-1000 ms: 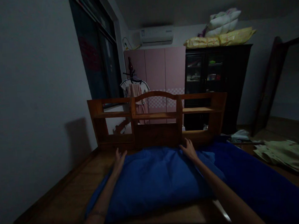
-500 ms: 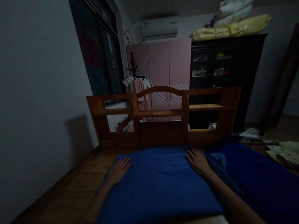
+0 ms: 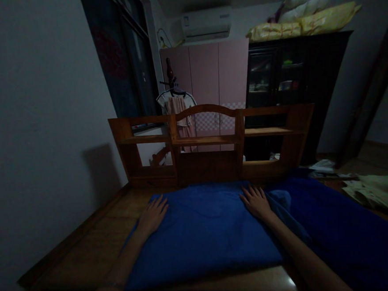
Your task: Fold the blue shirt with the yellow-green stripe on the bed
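Blue blanket (image 3: 203, 233) lies under two flat hands (image 3: 154, 214).

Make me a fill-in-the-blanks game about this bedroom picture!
1. Both hands lie flat on a folded ____ blanket.
2. The left hand and the right hand rest near the blanket's far edge, in front of a ____ headboard.
3. Behind the headboard stands a ____ wardrobe.
4. The air conditioner hangs ____ the wardrobe.

Missing words: blue; wooden; pink; above

Bare wooden bed platform (image 3: 97, 241) carries a folded blue quilt (image 3: 203, 233); pale green cloth (image 3: 380, 192) lies at its right
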A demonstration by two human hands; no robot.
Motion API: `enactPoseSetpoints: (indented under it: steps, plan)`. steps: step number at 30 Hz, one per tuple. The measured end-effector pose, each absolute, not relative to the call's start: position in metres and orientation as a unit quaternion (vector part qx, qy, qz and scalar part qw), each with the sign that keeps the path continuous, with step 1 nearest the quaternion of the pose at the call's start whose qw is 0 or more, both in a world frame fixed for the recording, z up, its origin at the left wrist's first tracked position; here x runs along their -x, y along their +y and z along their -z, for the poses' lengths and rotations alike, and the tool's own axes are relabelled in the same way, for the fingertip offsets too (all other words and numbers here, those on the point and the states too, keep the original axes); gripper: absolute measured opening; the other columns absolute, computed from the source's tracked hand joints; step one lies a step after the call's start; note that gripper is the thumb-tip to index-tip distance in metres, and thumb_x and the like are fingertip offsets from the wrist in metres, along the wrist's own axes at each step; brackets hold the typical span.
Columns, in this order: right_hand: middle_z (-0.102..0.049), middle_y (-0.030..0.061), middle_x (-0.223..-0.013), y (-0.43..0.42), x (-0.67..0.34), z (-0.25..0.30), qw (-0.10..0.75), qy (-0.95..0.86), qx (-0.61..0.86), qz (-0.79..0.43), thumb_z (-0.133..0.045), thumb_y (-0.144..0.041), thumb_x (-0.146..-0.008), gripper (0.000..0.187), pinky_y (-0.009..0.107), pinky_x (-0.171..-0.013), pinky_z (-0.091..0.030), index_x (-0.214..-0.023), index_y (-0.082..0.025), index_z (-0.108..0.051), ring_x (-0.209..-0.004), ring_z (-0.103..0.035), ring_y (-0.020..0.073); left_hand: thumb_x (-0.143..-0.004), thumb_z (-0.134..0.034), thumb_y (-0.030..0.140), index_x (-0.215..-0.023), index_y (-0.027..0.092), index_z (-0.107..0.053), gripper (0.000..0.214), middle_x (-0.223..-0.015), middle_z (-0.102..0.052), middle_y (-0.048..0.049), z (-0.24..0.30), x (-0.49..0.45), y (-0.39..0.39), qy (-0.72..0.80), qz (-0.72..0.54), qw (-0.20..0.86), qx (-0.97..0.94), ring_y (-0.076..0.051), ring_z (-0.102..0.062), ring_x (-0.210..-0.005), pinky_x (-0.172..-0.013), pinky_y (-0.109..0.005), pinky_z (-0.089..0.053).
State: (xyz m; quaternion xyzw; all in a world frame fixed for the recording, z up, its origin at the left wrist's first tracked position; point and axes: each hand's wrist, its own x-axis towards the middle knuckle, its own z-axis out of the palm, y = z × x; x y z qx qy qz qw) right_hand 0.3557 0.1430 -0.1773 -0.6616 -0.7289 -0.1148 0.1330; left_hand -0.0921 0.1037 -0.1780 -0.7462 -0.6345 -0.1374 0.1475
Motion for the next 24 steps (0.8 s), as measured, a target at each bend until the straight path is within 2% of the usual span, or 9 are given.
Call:
enactPoseSetpoints:
  steps: [3, 4, 6, 8, 10, 12, 16, 20, 24]
  plan:
    - [-0.034, 0.0153, -0.147, 0.094, -0.355, 0.163, 0.156, -0.777, 0.605, 0.074, -0.040, -0.049, -0.092, 0.057, 0.047, -0.108, -0.031, -0.139, -0.016, -0.044, -0.132, -0.038, 0.0305, -0.092, -0.039, 0.046, -0.117, 0.012, -0.062, 0.048, -0.149, -0.031, -0.0151, 0.173, 0.076, 0.058, -0.680, 0.157, 0.148, 0.701, -0.033, -0.035, -0.133, -0.108, -0.052, -0.030]
    - [-0.030, 0.0127, -0.149, 0.073, -0.357, 0.161, 0.173, -0.803, 0.566, 0.066, -0.041, -0.052, -0.091, 0.059, 0.045, -0.108, -0.033, -0.140, -0.019, -0.042, -0.133, -0.036, 0.0301, -0.091, -0.039, 0.050, -0.122, 0.017, -0.059, 0.050, -0.149, -0.032, -0.0125, 0.174, 0.071, 0.037, -0.664, 0.169, 0.122, 0.719, -0.031, -0.037, -0.133, -0.109, -0.049, -0.032]
    - [-0.027, 0.0056, -0.151, 0.031, -0.365, 0.161, 0.186, -0.845, 0.499, 0.045, -0.049, -0.055, -0.086, 0.062, 0.046, -0.108, -0.035, -0.142, -0.030, -0.038, -0.134, -0.034, 0.0301, -0.089, -0.042, 0.055, -0.136, 0.033, -0.044, 0.052, -0.151, -0.028, -0.0026, 0.181, 0.061, -0.007, -0.600, 0.171, 0.037, 0.780, -0.025, -0.042, -0.130, -0.104, -0.043, -0.041]
    - [-0.027, 0.0027, -0.150, -0.006, -0.374, 0.162, 0.166, -0.879, 0.448, 0.002, -0.057, -0.054, -0.082, 0.070, 0.045, -0.105, -0.041, -0.144, -0.036, -0.031, -0.131, -0.038, 0.0300, -0.081, -0.053, 0.058, -0.141, 0.044, -0.031, 0.065, -0.149, -0.031, 0.0005, 0.191, 0.054, -0.044, -0.523, 0.163, -0.014, 0.836, -0.026, -0.047, -0.126, -0.097, -0.041, -0.049]
    - [-0.036, 0.0002, -0.146, -0.031, -0.381, 0.158, 0.153, -0.896, 0.415, -0.035, -0.058, -0.045, -0.082, 0.068, 0.040, -0.100, -0.047, -0.143, -0.039, -0.029, -0.125, -0.047, 0.0278, -0.078, -0.059, 0.057, -0.143, 0.045, -0.021, 0.075, -0.147, -0.033, 0.0002, 0.199, 0.050, -0.066, -0.499, 0.169, -0.022, 0.850, -0.029, -0.046, -0.127, -0.098, -0.045, -0.048]
    - [-0.042, -0.0029, -0.141, -0.043, -0.388, 0.152, 0.165, -0.902, 0.396, -0.041, -0.051, -0.031, -0.086, 0.064, 0.036, -0.096, -0.051, -0.143, -0.042, -0.026, -0.121, -0.052, 0.0245, -0.079, -0.059, 0.053, -0.143, 0.044, -0.017, 0.077, -0.146, -0.033, 0.0007, 0.204, 0.050, -0.073, -0.503, 0.178, -0.018, 0.845, -0.029, -0.043, -0.128, -0.101, -0.047, -0.044]
    - [-0.044, -0.0028, -0.140, -0.037, -0.414, 0.147, 0.185, -0.904, 0.383, 0.035, -0.047, -0.016, -0.082, 0.072, 0.039, -0.091, -0.054, -0.145, -0.040, -0.021, -0.120, -0.052, 0.0241, -0.085, -0.053, 0.050, -0.144, 0.042, -0.018, 0.070, -0.146, -0.033, 0.0016, 0.212, 0.071, -0.072, -0.518, 0.161, -0.003, 0.840, -0.026, -0.041, -0.129, -0.102, -0.046, -0.041]
    - [-0.058, -0.0012, -0.128, -0.015, -0.467, 0.157, 0.182, -0.894, 0.383, 0.144, -0.047, -0.013, -0.080, 0.073, 0.041, -0.084, -0.056, -0.144, -0.040, -0.025, -0.108, -0.061, 0.0249, -0.080, -0.060, 0.050, -0.143, 0.040, -0.024, 0.073, -0.145, -0.036, -0.0016, 0.217, 0.110, -0.078, -0.537, 0.169, 0.014, 0.826, -0.026, -0.042, -0.129, -0.103, -0.045, -0.038]
    - [-0.061, 0.0004, -0.124, -0.011, -0.504, 0.145, 0.200, -0.861, 0.410, 0.227, -0.045, -0.020, -0.078, 0.071, 0.047, -0.080, -0.055, -0.144, -0.041, -0.027, -0.103, -0.062, 0.0271, -0.078, -0.064, 0.046, -0.138, 0.041, -0.036, 0.067, -0.138, -0.046, -0.0003, 0.218, 0.137, -0.087, -0.567, 0.218, 0.015, 0.794, -0.024, -0.052, -0.121, -0.099, -0.039, -0.043]
